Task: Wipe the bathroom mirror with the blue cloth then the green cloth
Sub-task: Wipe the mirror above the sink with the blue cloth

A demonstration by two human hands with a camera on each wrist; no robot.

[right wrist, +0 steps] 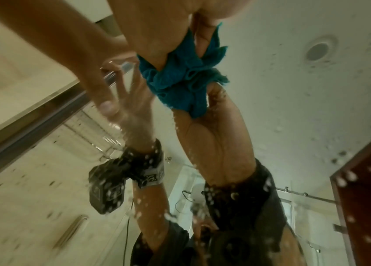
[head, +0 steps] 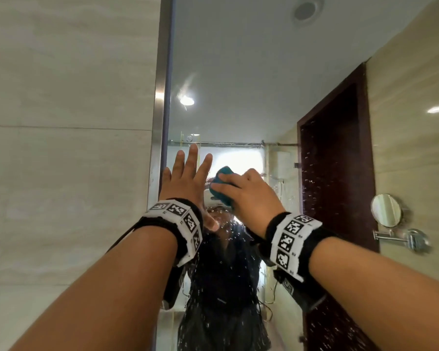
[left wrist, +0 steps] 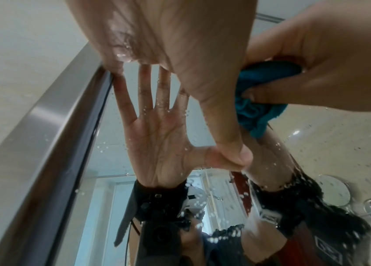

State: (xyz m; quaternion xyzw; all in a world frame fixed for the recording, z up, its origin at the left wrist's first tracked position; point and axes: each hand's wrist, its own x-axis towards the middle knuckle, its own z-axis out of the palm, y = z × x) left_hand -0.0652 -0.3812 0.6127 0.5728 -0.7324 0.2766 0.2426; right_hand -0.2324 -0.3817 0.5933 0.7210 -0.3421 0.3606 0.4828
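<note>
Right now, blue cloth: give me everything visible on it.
The blue cloth is teal-blue with a soft, terry-like texture, bunched into a crumpled wad with folds and loose edges sticking out below the fingers. The right hand grips it and holds it against the bathroom mirror, just right of the left hand, which lies flat on the glass near the left frame. Water droplets speckle the glass around and below it. Whether the cloth is wet cannot be told.

No readable words, brands or numbers are found; only black-and-white square code markers are printed on the white wristbands, with tiny characters beside them too small to be read
</note>
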